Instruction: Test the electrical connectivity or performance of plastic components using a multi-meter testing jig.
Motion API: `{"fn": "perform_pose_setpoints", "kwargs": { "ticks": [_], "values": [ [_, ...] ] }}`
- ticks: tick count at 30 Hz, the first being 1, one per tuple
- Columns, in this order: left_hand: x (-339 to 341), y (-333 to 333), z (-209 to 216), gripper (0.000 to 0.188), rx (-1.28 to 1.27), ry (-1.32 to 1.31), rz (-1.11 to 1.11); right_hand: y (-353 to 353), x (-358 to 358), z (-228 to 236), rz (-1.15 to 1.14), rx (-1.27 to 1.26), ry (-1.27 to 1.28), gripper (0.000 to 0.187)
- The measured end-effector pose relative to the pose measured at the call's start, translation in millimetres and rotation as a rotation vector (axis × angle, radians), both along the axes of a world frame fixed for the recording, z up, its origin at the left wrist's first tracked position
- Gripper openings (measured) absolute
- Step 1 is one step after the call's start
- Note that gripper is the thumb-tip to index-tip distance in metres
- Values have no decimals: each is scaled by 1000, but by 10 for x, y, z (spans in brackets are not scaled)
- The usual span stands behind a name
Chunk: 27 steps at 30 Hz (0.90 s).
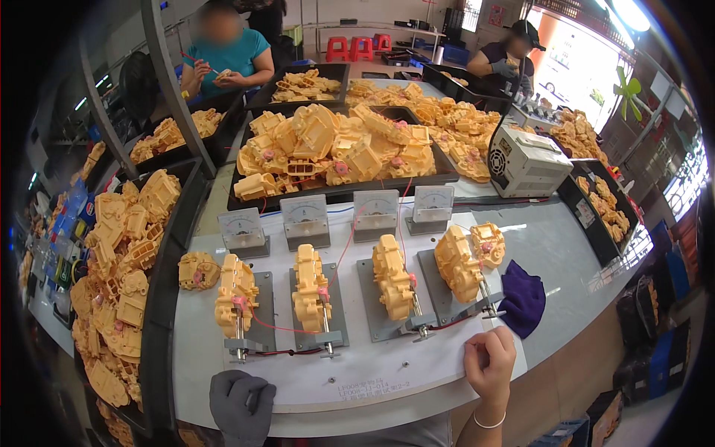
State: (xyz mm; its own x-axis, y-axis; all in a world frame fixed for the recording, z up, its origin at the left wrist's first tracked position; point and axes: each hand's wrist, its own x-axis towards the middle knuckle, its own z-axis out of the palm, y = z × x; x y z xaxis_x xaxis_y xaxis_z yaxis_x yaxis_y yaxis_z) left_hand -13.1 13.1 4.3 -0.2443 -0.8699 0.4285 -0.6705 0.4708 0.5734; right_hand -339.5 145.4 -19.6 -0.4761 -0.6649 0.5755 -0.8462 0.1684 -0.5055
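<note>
Between handlings, by my read: four cream-yellow housings sit in a row on grey fixture plates (264, 298), and neither of my hands is on any of them. Leftmost housing (235, 290), second housing (309, 287), third housing (392, 276), fourth housing (458, 264), each with a metal clamp (240, 346) at its near end. Dial gauges (243, 229) stand behind the row; needles too small to read. Thin red wire (283, 328) runs between the first two housings.

Next move, I'd judge, calls for a reach forward over the white board (447, 380) with opened fingers, minding the wire. Which housing or clamp, can't tell.

Left hand (242, 406): grey glove, fingers curled in, at the board's near left corner, short of the first clamp. Nothing visible in it. Right hand (490, 365): bare, loose fist, by the board's right edge, just below the purple cloth (523, 298) and apart from it. No object shows; can't tell if something small is tucked inside.

Spare housings: one left of the row (198, 270), one beside the fourth (488, 244).
</note>
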Motion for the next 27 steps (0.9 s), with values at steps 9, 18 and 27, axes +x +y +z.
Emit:
{"fn": "perform_pose_setpoints", "kwargs": {
  "ticks": [9, 18, 27],
  "values": [
    [67, -67, -116, 13, -54, -92, 24, -33, 90, 59, 9, -121, -37, 12],
    [-65, -61, -35, 15, 5, -52, 53, -458, 548, 439, 565, -83, -67, 15],
    [71, -102, -301, 25, -61, -10, 105, -557, 539, 258, 610, 109, -174, 17]
  ]
}}
